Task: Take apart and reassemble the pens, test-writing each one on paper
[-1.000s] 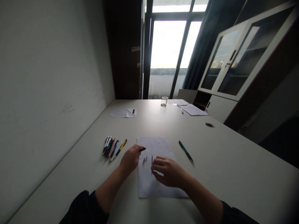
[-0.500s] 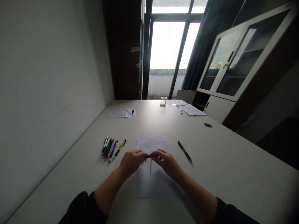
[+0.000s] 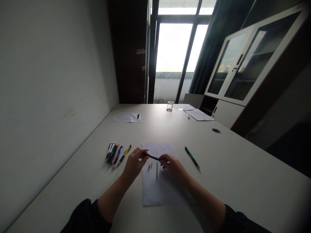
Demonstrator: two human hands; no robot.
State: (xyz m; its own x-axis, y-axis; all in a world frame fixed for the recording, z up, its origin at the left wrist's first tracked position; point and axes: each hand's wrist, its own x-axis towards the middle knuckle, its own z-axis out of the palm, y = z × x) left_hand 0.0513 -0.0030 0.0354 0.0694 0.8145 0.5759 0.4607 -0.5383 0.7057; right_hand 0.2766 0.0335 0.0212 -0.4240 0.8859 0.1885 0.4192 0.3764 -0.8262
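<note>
Between my two hands is a dark pen barrel [image 3: 154,157], held slightly tilted above a sheet of lined paper [image 3: 152,194]. My left hand [image 3: 135,160] pinches its left end, and my right hand [image 3: 172,163] closes round its right end. Under the barrel, a thin dark ink refill [image 3: 156,171] lies lengthwise on the paper. Left of the refill rest two small pen parts [image 3: 150,166], one of them pale; they are too small to make out fully. Beyond my right hand, a green pen [image 3: 192,158] lies on the table.
Several pens [image 3: 114,154] lie in a group to the left, with a yellow and black pen [image 3: 124,155] at their right side. Farther back are a packet of paper [image 3: 127,117], a glass jar [image 3: 169,106] and stacked papers [image 3: 200,114]. A wall [image 3: 60,113] borders the table's left edge.
My hands have moved slightly up and apart, showing more of the dark barrel, which now tilts down to the right. The two small parts on the paper have come into view.
</note>
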